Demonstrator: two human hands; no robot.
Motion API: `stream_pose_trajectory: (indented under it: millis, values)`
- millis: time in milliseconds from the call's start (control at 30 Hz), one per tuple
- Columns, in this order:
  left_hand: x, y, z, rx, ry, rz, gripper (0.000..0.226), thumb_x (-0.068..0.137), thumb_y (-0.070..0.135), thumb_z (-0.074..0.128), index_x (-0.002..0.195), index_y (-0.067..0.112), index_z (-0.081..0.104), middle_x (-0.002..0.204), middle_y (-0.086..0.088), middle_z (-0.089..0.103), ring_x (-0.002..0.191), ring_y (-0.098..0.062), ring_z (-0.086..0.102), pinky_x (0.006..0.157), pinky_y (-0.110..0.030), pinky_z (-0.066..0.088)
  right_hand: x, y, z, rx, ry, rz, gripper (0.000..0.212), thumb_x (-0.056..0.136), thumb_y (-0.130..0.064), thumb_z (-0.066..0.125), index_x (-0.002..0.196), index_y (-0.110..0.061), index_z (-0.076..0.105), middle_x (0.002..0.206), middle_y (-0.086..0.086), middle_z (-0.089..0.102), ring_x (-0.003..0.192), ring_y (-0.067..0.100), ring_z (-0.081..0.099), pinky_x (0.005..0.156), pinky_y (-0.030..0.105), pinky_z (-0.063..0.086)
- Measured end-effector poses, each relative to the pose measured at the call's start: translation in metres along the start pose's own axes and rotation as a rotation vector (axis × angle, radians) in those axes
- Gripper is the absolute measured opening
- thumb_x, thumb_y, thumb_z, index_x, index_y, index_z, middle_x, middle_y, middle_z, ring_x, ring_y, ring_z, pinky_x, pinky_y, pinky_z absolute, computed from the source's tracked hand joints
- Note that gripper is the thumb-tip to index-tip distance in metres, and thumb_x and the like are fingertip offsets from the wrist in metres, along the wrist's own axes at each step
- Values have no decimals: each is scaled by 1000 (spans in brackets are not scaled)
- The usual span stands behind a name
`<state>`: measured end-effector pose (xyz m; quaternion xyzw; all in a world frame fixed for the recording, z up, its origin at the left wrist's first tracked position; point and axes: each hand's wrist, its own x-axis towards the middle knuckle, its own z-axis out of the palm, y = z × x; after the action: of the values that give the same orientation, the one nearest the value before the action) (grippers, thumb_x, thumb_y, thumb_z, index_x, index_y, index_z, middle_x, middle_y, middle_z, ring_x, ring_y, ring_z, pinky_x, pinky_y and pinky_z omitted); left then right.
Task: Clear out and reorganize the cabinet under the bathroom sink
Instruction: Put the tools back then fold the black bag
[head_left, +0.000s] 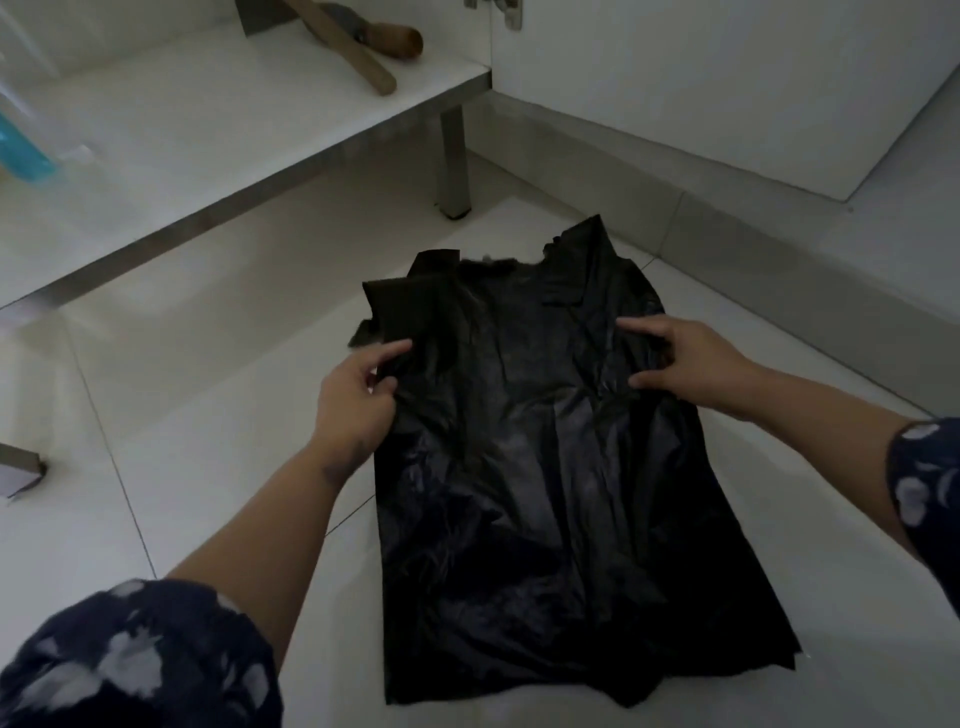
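A black plastic bag (540, 467) lies spread flat on the white tiled floor, its handles pointing toward the cabinet. My left hand (353, 395) pinches the bag's left edge just below the left handle. My right hand (685, 364) grips the right edge below the right handle, thumb and fingers closed on the plastic. The white cabinet floor (208, 119) under the sink stands at the upper left, raised on a metal leg (453, 156).
Two wooden-handled tools (363, 47) lie at the back of the cabinet floor. A blue bottle (23, 150) shows at the left edge. An open white cabinet door (701, 78) stands at the right. A second metal foot (21, 467) sits at the left.
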<state>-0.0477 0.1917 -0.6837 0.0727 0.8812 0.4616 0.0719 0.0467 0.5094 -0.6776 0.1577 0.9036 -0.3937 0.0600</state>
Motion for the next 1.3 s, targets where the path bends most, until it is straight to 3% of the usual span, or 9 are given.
stream_pose_trajectory:
  millis: [167, 333, 433, 533, 700, 767, 867, 1033, 1300]
  values:
    - [43, 9, 8, -157, -42, -22, 52, 91, -4, 46, 118, 37, 64, 122, -5, 64, 115, -22, 60, 104, -42, 45, 27, -13, -23, 217, 26, 85, 72, 78, 0, 74, 137, -32, 47, 130, 4, 57, 102, 30, 64, 85, 47, 56]
    - [79, 7, 32, -45, -102, -32, 49, 94, -5, 40, 129, 23, 58, 132, -6, 57, 123, -22, 53, 110, -35, 39, 43, 14, -18, 270, 75, 161, 77, 76, 1, 75, 142, -24, 43, 121, 6, 58, 96, 31, 64, 73, 37, 55]
    - [93, -6, 42, 118, -80, 15, 50, 92, -6, 40, 132, 19, 55, 139, -7, 51, 130, -24, 45, 109, -22, 28, 42, 43, -2, 102, 68, 170, 82, 72, -6, 80, 143, -18, 41, 136, 4, 49, 111, 25, 57, 94, 31, 47]
    - [93, -20, 53, 402, -76, 30, 48, 94, 11, 47, 139, 26, 46, 151, -5, 32, 136, -30, 31, 111, -38, 27, 37, 57, 8, -148, 55, 107, 83, 72, -14, 81, 144, -19, 39, 137, 13, 43, 123, 26, 46, 101, 21, 33]
    - [68, -13, 75, 658, -71, 334, 49, 92, 42, 52, 139, 35, 42, 151, 2, 28, 136, -29, 23, 107, -49, 28, 45, 32, 21, -586, 90, -90, 75, 82, -47, 66, 146, -34, 30, 153, 7, 19, 134, 31, 23, 107, 44, 30]
    - [69, -14, 83, 755, -271, 426, 53, 92, 51, 47, 143, 39, 36, 155, 7, 26, 143, -24, 17, 112, -47, 22, 49, 22, 34, -636, -77, -95, 75, 84, -58, 56, 148, -39, 22, 157, 3, 12, 141, 30, 14, 113, 48, 20]
    - [66, -27, 82, 844, -435, 294, 62, 92, 60, 40, 148, 43, 20, 159, 10, 14, 146, -20, 8, 115, -44, 18, 53, 21, 57, -670, -275, -44, 79, 83, -65, 50, 148, -44, 10, 160, 0, -3, 146, 28, -2, 117, 54, 9]
    - [40, -52, 61, 883, -423, 190, 66, 92, 61, 35, 149, 43, 9, 161, 9, 1, 148, -20, 1, 115, -46, 20, 48, 23, 70, -652, -277, -141, 77, 85, -68, 43, 148, -46, 5, 160, -3, -12, 147, 22, -11, 118, 51, 1]
    - [16, -49, 48, 771, -407, 276, 65, 91, 55, 47, 149, 38, 22, 160, 7, 10, 147, -21, 7, 118, -49, 14, 28, 16, 73, -679, -310, -228, 91, 80, -69, 50, 151, -37, 2, 160, -4, -12, 147, 20, -12, 118, 53, 0]
